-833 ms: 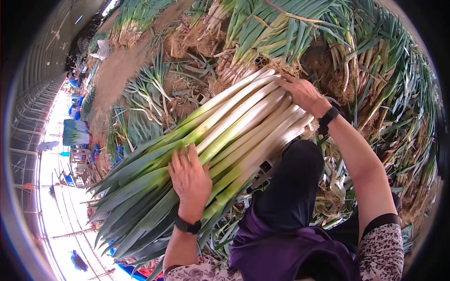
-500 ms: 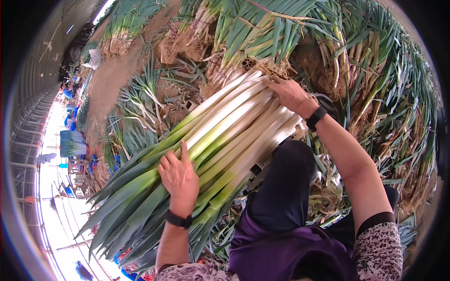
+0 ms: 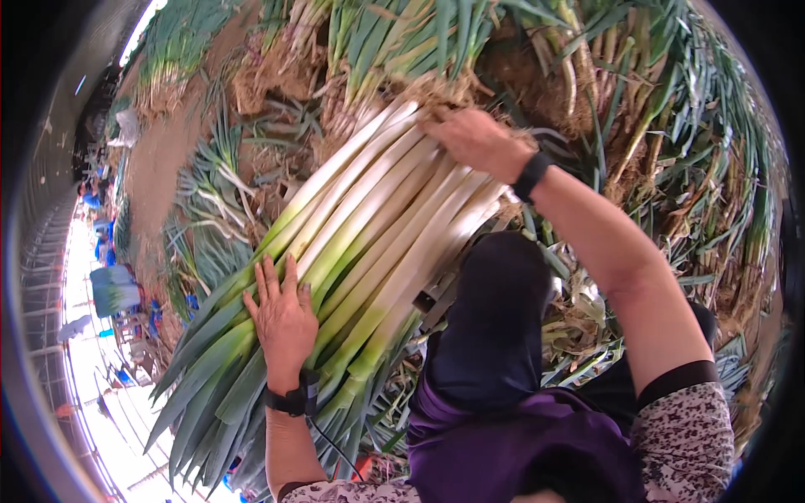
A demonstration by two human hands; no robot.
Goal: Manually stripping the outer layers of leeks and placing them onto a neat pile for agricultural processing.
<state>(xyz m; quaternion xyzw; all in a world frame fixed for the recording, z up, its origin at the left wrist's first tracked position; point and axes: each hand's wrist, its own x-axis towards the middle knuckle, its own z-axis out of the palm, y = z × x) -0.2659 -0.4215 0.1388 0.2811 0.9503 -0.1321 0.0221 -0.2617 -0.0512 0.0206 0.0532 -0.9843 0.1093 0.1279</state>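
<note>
A broad bunch of leeks [image 3: 377, 210] lies slantwise in front of me, white root ends at the upper right and dark green leaves at the lower left. My left hand [image 3: 285, 323] is open, fingers spread on top of the stalks where white turns to green. At the white ends, my right hand [image 3: 478, 144] touches the upper stalks. Its fingers are blurred and partly hidden, so I cannot tell how they close. Beneath the bunch, a small dark block-shaped part [image 3: 425, 301] shows beside my knee.
More rooted leeks [image 3: 402, 50] are heaped beyond the bunch, with a large pile [image 3: 704, 168] along the right. Loose smaller plants [image 3: 218, 180] lie on the brown ground [image 3: 155, 201] at left. Leaf scraps [image 3: 579, 335] surround my dark-trousered knee [image 3: 503, 318].
The whole view has shifted, carrying the bunch leftward in the picture. My left hand's fingers, partly curled before with the index finger out, are now spread. My right hand stays at the white ends.
</note>
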